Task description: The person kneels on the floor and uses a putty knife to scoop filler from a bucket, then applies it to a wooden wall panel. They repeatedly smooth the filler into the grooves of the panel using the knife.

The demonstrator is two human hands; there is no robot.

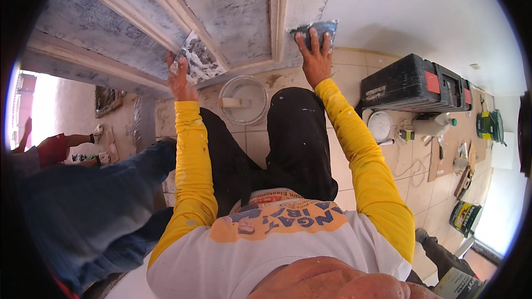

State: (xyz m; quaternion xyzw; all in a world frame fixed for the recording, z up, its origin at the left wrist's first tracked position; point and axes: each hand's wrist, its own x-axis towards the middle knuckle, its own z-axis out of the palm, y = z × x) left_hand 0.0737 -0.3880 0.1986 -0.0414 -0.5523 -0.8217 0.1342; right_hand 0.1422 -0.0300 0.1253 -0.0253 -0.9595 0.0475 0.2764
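My left hand (182, 82) grips the edge of a flat metal plate (200, 58) smeared with white and grey putty, close to the lower part of a moulded panel. With fingers spread over its back, my right hand (317, 58) presses a wide dark scraper blade (328, 29) on the panel's right-hand strip. Patchy grey filler covers the panel (230, 8), which has pale raised mouldings. Between my knees on the tiles stands a round whitish tub (267, 99), and a pale wooden-looking piece (231, 102) rests across its left side.
A black tool case (407, 86) lies by the white wall at right. Past it are a white round container (379, 126), a jug with a green cap (435, 126), a cable and dark buckets (464, 217). People's legs in jeans (105, 199) and red shorts (51, 152) are at left.
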